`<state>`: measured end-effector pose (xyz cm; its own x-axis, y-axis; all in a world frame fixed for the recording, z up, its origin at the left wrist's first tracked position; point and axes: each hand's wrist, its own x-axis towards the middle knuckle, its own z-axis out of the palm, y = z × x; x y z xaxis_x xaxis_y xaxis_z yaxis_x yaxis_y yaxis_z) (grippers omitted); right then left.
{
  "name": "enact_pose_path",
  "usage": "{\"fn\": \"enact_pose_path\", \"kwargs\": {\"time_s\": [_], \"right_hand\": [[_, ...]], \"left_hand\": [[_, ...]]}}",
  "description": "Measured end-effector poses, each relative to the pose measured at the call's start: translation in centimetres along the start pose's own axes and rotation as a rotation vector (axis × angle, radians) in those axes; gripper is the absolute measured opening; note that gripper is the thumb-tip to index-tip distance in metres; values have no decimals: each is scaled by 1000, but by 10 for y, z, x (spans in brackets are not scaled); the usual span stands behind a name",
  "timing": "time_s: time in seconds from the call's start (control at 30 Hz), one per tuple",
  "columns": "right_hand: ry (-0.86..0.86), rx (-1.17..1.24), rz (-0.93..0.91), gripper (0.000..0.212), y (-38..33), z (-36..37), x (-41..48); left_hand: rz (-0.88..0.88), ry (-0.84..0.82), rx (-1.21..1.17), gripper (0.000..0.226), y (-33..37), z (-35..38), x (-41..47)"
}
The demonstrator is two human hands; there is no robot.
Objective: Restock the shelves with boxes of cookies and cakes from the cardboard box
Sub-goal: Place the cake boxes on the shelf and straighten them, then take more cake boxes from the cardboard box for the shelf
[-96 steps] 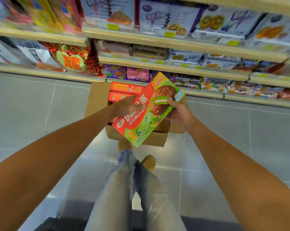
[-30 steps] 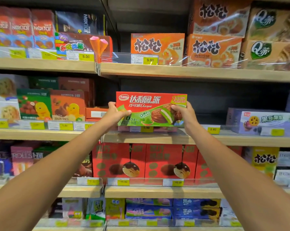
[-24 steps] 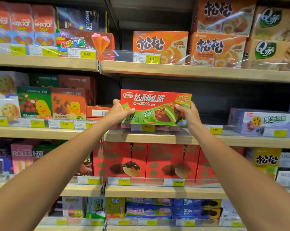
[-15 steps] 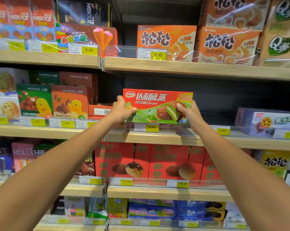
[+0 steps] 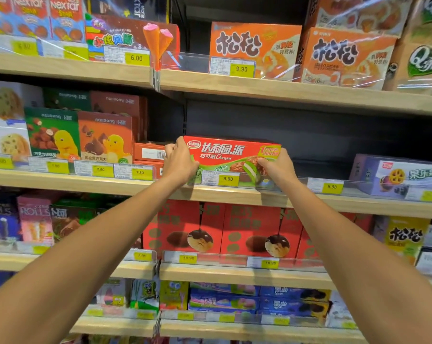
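A red and green box of chocolate pies (image 5: 231, 155) stands upright on the middle wooden shelf (image 5: 234, 194), its lower part behind the clear price rail. My left hand (image 5: 178, 165) grips the box's left end. My right hand (image 5: 278, 167) holds its lower right corner. Behind the box the shelf bay is dark and open. The cardboard box is out of view.
Two red boxes (image 5: 149, 155) lie stacked flat just left of my left hand. A purple box (image 5: 396, 176) sits to the right on the same shelf. Orange boxes (image 5: 254, 48) fill the shelf above, red cake boxes (image 5: 222, 229) the shelf below.
I lifted the pie box from the cardboard box on the floor up to the middle shelf. Over the last second it moved down and back, behind the price rail.
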<state>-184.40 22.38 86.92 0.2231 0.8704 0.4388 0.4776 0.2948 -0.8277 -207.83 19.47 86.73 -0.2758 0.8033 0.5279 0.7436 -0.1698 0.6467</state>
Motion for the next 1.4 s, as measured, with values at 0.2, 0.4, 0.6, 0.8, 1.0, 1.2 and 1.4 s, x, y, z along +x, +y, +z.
{"fn": "enact_pose_path", "kwargs": {"time_s": [0.2, 0.4, 0.6, 0.8, 1.0, 1.2, 1.4], "right_hand": [[63, 2, -45, 37, -1, 5, -23], [207, 268, 89, 51, 1, 4, -62], [191, 411, 232, 17, 45, 16, -113], [-5, 305, 392, 30, 133, 21, -185], [-181, 133, 656, 34, 270, 28, -271], [-302, 45, 953, 34, 387, 32, -367], [-409, -19, 1205, 39, 494, 61, -460]], "left_hand": [[-21, -67, -112, 86, -1, 8, -22], [-127, -11, -226, 64, 7, 26, -67], [-61, -36, -381, 33, -4, 54, -122], [-183, -405, -478, 20, -33, 110, -197], [-401, -892, -346, 20, -97, 186, -310], [-563, -1161, -96, 15, -184, 250, -422], [-717, -1245, 130, 41, -274, 299, -538]]}}
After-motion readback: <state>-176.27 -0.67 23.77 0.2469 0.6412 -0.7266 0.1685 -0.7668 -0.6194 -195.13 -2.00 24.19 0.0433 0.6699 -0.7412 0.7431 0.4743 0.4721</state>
